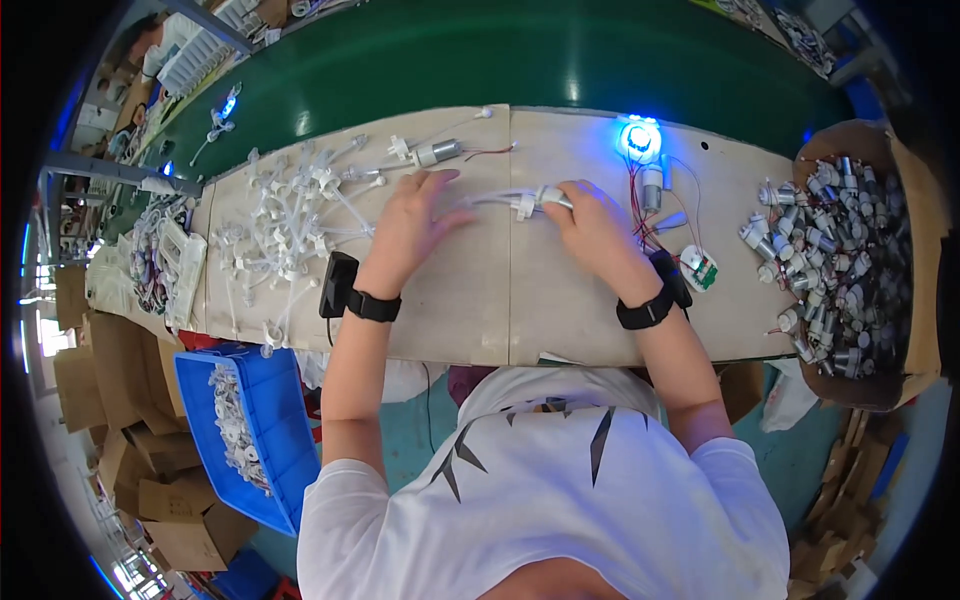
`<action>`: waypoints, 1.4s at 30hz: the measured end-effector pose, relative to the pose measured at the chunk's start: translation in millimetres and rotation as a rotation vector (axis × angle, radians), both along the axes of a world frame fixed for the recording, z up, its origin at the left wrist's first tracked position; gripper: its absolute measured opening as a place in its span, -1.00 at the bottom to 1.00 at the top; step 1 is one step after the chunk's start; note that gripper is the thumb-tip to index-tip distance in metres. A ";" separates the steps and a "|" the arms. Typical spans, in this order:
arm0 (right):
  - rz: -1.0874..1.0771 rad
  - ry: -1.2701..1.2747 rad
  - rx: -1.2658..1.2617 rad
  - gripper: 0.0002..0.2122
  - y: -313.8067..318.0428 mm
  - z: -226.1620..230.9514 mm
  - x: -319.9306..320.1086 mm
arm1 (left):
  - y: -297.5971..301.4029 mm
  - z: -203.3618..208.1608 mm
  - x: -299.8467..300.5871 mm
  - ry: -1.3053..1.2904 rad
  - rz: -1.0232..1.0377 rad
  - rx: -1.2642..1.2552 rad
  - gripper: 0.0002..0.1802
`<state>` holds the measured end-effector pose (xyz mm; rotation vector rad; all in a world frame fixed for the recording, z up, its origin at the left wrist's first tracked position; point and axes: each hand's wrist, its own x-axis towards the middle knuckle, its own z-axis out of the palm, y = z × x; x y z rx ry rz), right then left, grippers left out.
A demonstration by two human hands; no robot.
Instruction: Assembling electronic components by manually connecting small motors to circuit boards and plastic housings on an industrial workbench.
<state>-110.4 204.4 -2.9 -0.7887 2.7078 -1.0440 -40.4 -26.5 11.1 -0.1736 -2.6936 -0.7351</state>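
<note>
Motor (557, 199), small and silvery, is pinched between the thumb and fingers of the right hand (598, 238), just above the middle of the pale desk (455, 315). White fittings (524, 207) sit at its left end, and clear tubing (488, 197) runs from them toward the left hand (405, 228). That hand is spread, thumb apart from the fingers; its thumb is blurred, and I cannot tell whether it touches the tubing. Just beyond the left hand lies another motor (436, 152) with red wires. To the left spreads a tangle of clear tubes with white connectors (322, 182). Near the right hand, a round lamp (640, 139) glows blue, with a green-and-white circuit board (699, 269) nearer the person. Farther right, a cardboard box (925, 300) holds many motors. A blue bin (283, 440) of white parts stands below the desk's left side.
</note>
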 end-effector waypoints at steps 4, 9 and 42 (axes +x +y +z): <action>-0.018 -0.103 0.102 -0.71 7.6 3.9 3.3 | -15.6 -15.5 -9.0 -0.208 0.101 0.223 -0.70; 0.214 -0.206 0.015 -0.76 7.8 27.2 -0.3 | -11.0 -14.3 -25.7 0.054 0.122 0.061 -0.75; 0.063 -0.144 -0.501 -0.86 -99.4 -54.7 10.1 | 121.7 34.4 -173.6 0.075 -0.886 -0.410 -0.84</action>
